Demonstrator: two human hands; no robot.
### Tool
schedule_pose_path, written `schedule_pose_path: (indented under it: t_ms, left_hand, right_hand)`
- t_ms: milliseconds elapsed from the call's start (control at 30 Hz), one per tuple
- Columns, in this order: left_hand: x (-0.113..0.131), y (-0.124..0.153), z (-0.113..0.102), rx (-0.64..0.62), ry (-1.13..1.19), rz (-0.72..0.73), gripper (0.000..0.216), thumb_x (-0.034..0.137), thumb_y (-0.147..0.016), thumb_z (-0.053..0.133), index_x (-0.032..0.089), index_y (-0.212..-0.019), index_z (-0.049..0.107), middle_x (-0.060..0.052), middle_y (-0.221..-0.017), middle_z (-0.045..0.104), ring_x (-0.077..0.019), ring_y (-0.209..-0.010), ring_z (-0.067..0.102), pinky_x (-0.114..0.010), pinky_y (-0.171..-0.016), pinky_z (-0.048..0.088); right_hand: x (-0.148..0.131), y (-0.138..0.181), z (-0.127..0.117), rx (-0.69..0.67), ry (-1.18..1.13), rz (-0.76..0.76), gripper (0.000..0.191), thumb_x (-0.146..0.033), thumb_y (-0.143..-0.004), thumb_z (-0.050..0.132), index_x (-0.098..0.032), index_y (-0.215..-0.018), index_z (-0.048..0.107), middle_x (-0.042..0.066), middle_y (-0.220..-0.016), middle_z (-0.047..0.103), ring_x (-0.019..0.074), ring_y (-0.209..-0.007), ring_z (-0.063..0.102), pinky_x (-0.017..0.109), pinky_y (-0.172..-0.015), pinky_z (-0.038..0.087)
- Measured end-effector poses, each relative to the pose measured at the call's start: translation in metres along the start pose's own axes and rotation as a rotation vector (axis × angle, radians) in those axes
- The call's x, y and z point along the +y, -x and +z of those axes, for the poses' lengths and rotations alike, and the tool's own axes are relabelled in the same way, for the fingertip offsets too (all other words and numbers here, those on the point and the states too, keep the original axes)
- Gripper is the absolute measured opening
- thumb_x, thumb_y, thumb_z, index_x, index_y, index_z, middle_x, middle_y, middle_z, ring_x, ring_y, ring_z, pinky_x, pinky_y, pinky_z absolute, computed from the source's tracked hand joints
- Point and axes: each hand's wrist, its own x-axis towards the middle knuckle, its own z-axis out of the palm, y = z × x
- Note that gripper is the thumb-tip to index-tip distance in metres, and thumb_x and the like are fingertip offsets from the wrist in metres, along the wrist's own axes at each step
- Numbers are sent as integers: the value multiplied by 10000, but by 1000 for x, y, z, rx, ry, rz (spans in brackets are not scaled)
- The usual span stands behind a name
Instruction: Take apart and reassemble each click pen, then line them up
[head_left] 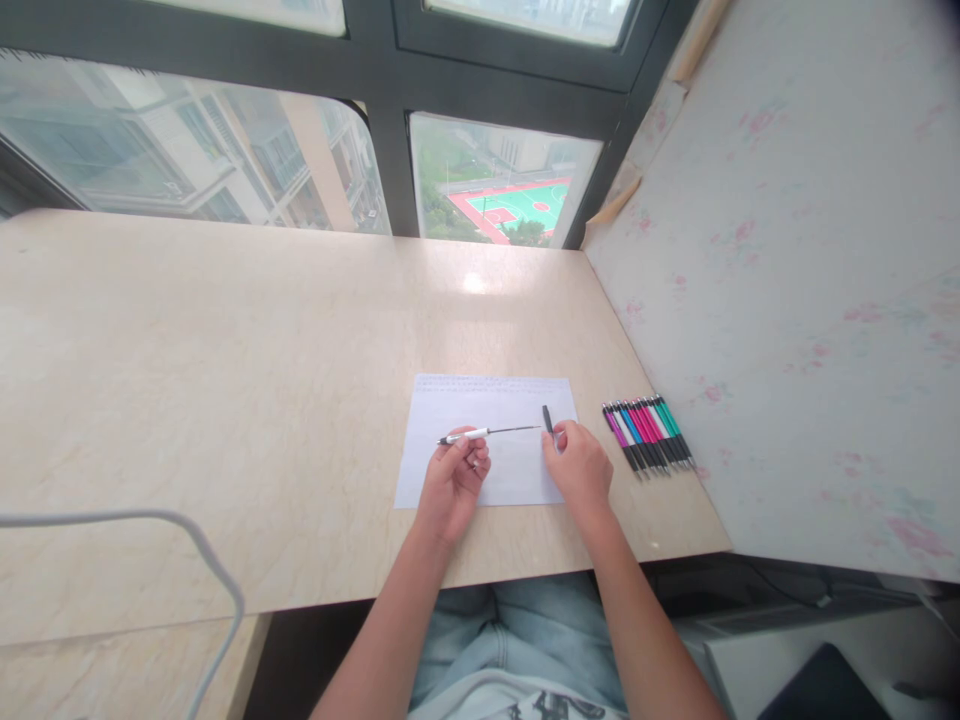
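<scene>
My left hand (459, 475) is closed around the white barrel of a ballpoint pen (475, 434). A thin dark refill (514, 429) sticks out of the barrel's right end, bare to its tip. Between the thumb and fingers of my right hand (579, 462) is a black pen grip section (547, 418), apart from the barrel and tilted upward. Both hands are above a white sheet of paper (517, 480) with rows of small handwriting along its top edge. To the right of my right hand lies a row of several pens (646, 435) with purple, white, blue, pink and green barrels.
The beige desk (225, 380) runs back to a dark-framed window (495, 85). A papered wall (795, 330) rises close on the right, beside the pens. A grey cable-like tube (199, 540) curves across the lower left.
</scene>
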Motion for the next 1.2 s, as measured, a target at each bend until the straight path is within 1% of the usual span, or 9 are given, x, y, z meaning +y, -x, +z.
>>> schedule_pose_path:
  t_ms: [200,300,400,533,600,767,867,1000,1200]
  left_hand:
    - [1,1,2,-1,-1,-1,181,192,-743,756,145,-903,686,-24,-776,656,-80,-660,581,-195,-636,487]
    - [0,1,2,-4,2,0,174,193,-748,752,141,-900,686,-24,-775,654,-80,-661,582,-195,-639,488]
    - [-1,0,-1,-5,-10,-3,187,198,-747,756,142,-910,683,-27,-777,658,-83,-663,588,-197,-641,492]
    - [-3,0,-2,-6,-72,7,190,194,-750,759,141,-916,682,-31,-777,669,-85,-691,605,-194,-672,497]
    - [-4,1,0,1,-132,21,188,207,-748,766,135,-902,688,-34,-771,676,-88,-700,614,-195,-682,497]
    - [-5,5,5,-14,-223,18,201,245,-741,776,135,-885,688,-45,-768,702,-103,-686,639,-214,-684,506]
    - [-4,6,4,-56,-217,-12,206,250,-766,755,139,-915,668,-79,-870,732,-126,-745,678,-215,-689,522]
    - [0,6,2,-78,-164,-61,203,224,-789,735,150,-949,634,-130,-1031,733,-159,-832,715,-210,-701,552]
    - [-1,6,4,-43,-115,-67,210,223,-785,742,158,-940,616,-108,-945,750,-179,-837,731,-242,-757,580]
  right_hand:
    - [3,-1,2,15,-24,-2,192,-371,-857,556,-205,-894,644,31,-773,644,183,-701,563,271,-556,261]
    - [3,-1,-2,69,-112,-28,222,-376,-860,549,-188,-918,651,39,-775,648,185,-698,569,279,-585,330]
    - [-1,2,-14,87,-378,-110,241,-374,-877,538,-174,-955,647,52,-811,661,177,-707,590,289,-639,425]
    - [-14,12,-33,-107,-858,-197,253,-376,-912,510,-189,-1040,623,65,-884,689,174,-756,647,273,-615,496]
    - [-18,17,-39,-164,-950,-213,221,-359,-893,548,-193,-1011,635,63,-867,695,179,-771,664,280,-623,519]
    - [-18,18,-38,-148,-956,-151,158,-327,-830,629,-189,-898,667,42,-756,698,175,-692,674,297,-638,545]
    - [-16,17,-39,-181,-941,-141,161,-331,-830,629,-187,-887,675,43,-768,706,174,-690,678,297,-651,549]
    - [-16,19,-43,-223,-855,-200,161,-327,-847,597,-192,-870,682,47,-817,719,179,-748,677,291,-672,539]
    - [-17,22,-44,-244,-684,-334,159,-292,-852,544,-207,-840,678,31,-829,717,162,-733,651,258,-620,509]
